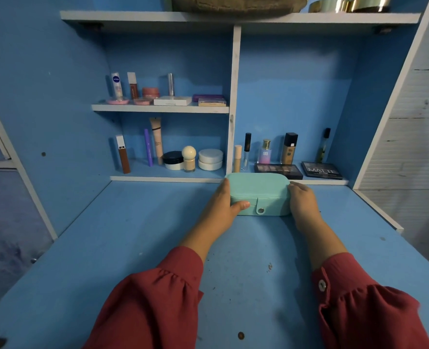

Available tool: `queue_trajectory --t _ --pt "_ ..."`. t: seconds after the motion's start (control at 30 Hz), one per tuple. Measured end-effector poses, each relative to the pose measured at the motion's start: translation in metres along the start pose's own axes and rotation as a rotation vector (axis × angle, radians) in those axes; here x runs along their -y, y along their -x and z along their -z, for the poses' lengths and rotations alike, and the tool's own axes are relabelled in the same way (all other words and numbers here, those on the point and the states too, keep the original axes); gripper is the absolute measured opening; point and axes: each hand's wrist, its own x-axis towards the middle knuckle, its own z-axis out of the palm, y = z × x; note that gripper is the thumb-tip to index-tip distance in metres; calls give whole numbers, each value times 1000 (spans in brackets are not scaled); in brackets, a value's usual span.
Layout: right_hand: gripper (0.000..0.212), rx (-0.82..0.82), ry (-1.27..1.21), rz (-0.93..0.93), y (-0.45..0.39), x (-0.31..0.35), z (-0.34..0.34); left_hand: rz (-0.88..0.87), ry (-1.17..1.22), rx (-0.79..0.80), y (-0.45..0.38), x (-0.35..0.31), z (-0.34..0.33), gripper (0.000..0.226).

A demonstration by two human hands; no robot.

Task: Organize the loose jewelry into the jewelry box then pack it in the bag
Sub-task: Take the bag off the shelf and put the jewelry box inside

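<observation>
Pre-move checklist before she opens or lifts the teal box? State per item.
1. Jewelry box flat on the desk: ok.
2. Left hand grip on the box's left end, thumb across the front: ok.
3. Right hand on the box's right end: ok; how the fingers wrap is hidden.
4. Snap tab down over the front, lid closed: ok.
5. Loose jewelry in view: not ok, none visible.
6. Bag in view: not ok, none visible.
</observation>
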Motion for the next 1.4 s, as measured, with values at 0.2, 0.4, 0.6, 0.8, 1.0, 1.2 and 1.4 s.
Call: queue_trajectory --t 0.2,0.4,0.6,0.8,1.0,1.2,1.4 --pt "39 -15 9 18 6 3 -3 23 -24 5 0 1 1 76" --pt "51 -38 -4 193 15 33 -10 44 25 -123 -6 -16 21 79" --pt "51 -5 -150 339 15 113 -8 -47 22 -249 -37 -72 72 75" --pt "49 0 -227 464 8 210 5 -182 -48 -418 -75 -136 140 68" --pt "42 -31 -299 520 -4 285 12 -286 -101 -586 -102 -184 194 56" --pt "51 -82 -227 506 -32 325 7 -256 -210 -686 -133 -207 226 50" --pt "52 -142 -75 490 -62 347 5 -126 -100 -584 -171 -203 243 66"
